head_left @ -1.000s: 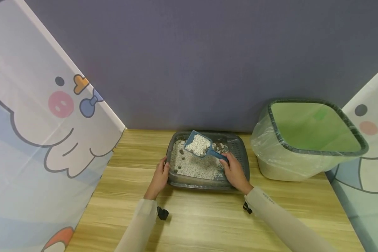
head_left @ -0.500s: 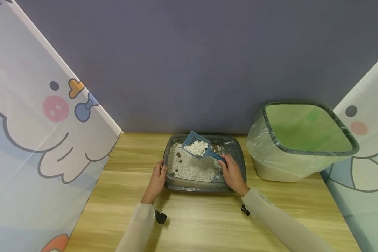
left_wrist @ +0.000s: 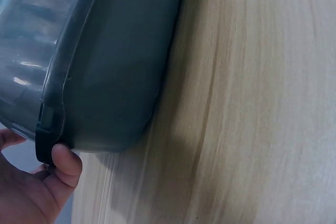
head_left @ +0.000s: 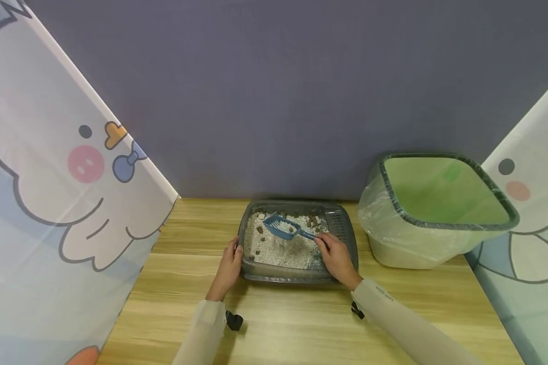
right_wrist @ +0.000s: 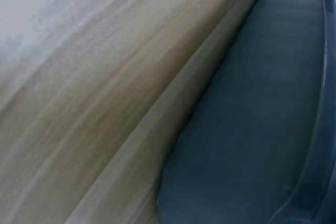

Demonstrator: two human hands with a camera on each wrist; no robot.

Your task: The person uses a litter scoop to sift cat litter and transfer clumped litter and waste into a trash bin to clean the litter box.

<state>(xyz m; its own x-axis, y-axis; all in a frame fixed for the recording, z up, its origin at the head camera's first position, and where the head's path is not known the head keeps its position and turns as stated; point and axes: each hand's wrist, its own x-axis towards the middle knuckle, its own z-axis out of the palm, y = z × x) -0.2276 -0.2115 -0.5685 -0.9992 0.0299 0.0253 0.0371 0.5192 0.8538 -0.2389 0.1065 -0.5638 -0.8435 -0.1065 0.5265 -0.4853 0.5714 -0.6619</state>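
A dark grey litter box (head_left: pixel 278 278) holds pale litter (head_left: pixel 278 256) with several brown clumps in it. My left hand (head_left: pixel 227 268) grips the box's left rim; the left wrist view has the thumb of that hand (left_wrist: pixel 31 192) against the rim's outer side. By its handle, my right hand (head_left: pixel 340 261) holds a blue slotted litter scoop (head_left: pixel 286 235) over the middle of the box. Some litter and a clump lie in the scoop, and fine grains fall beneath it. In the right wrist view only the box's outer wall (right_wrist: pixel 236 114) and the tabletop show; the hand is out of sight.
To the right of the box stands a bin (head_left: pixel 404 248) with a clear bag over its dark rim. The wooden table (head_left: pixel 292 324) meets a dark grey panel (head_left: pixel 274 101) behind the box. Cartoon-printed panels (head_left: pixel 41 203) flank both sides.
The litter heaped in the scoop has dwindled as grains sift through its slots. The scoop has tilted and dipped slightly within the box; my left hand keeps its place on the rim.
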